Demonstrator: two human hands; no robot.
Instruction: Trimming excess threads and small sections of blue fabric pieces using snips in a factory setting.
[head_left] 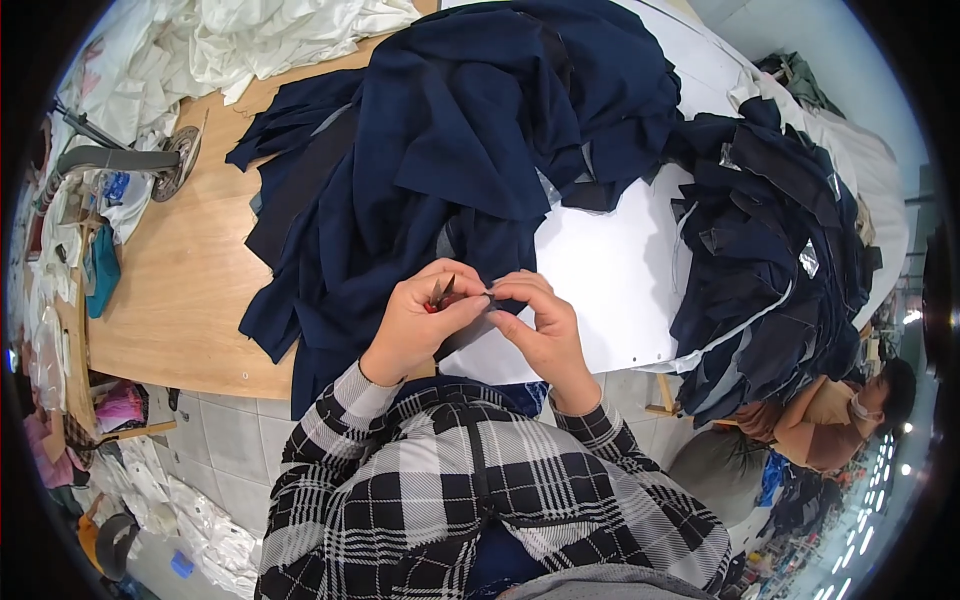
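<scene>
My left hand is closed at the table's near edge, with a small pair of red-handled thread snips tucked in it, blades pointing up. The thumb and fingers of that hand also pinch the edge of a dark piece of cloth. Close beside it, my right hand pinches the same cloth, and the two sets of fingertips almost meet. Part of the cloth is hidden by my fingers. Just beyond my hands lies a large heap of navy blue fabric, draped over the near edge on the left.
Wooden tabletop lies left, a white surface right. Dark garment pieces are piled at the right edge, near a seated person. White cloth is heaped at the far left, by a grey stand.
</scene>
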